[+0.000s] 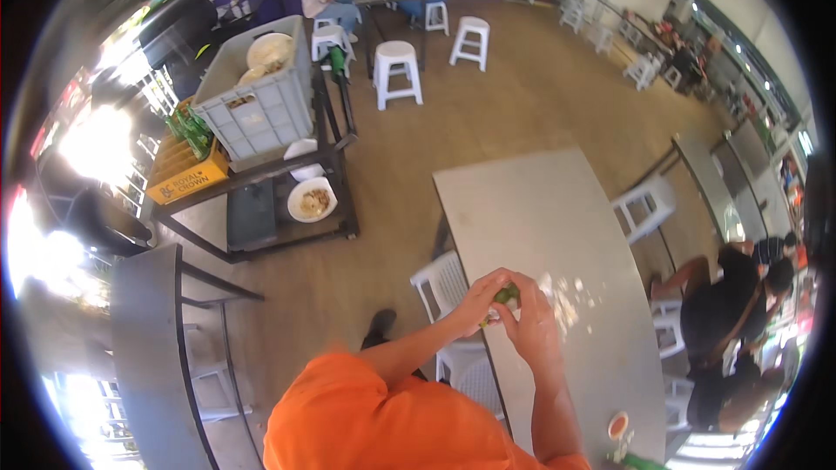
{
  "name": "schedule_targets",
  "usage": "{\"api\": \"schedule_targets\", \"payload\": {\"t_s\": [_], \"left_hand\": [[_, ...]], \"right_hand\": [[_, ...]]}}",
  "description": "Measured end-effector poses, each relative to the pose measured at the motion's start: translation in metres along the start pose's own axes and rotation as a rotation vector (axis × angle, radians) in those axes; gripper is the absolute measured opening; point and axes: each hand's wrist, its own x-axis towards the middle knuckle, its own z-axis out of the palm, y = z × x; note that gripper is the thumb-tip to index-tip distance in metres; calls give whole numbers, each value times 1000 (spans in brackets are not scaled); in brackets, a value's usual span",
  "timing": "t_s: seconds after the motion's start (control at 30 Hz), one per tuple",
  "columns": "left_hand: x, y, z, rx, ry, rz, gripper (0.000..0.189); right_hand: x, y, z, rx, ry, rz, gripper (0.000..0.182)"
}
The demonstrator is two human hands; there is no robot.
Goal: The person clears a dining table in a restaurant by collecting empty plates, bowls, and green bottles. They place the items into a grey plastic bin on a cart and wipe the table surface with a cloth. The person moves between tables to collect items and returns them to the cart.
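My left hand (480, 303) and my right hand (532, 320) are close together over the left edge of a grey metal-topped table (522, 209). Between the fingers of both is a small green item (506, 294) with something whitish under it; its exact kind is unclear, and the fingers cover much of it. White scraps (567, 307) lie scattered on the tabletop just right of my right hand. Nearer my body, at the right side of the table, are a small dish of red sauce (618, 425) and part of a green bottle (643, 462), cut off by the lens rim.
A dark cart (261, 173) at the left carries a grey crate (261, 117) of bowls and a yellow bottle crate (186, 183). White plastic chairs (444, 281) touch the table's left side. Stools (397, 72) stand ahead. People (725, 307) sit at the right and far back.
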Motion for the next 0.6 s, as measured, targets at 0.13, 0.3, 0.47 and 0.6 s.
{"api": "schedule_targets", "payload": {"t_s": [0.13, 0.3, 0.47, 0.6], "left_hand": [[-2, 144, -115, -33, 171, 75, 31], [-15, 315, -212, -248, 536, 290, 29], [20, 463, -358, -207, 723, 620, 32], [72, 583, -455, 507, 963, 755, 40]], "right_hand": [[143, -74, 89, -18, -192, -217, 52], [305, -170, 200, 103, -251, -575, 62], [415, -261, 241, 324, -157, -548, 64], [429, -236, 218, 236, 12, -502, 63]]}}
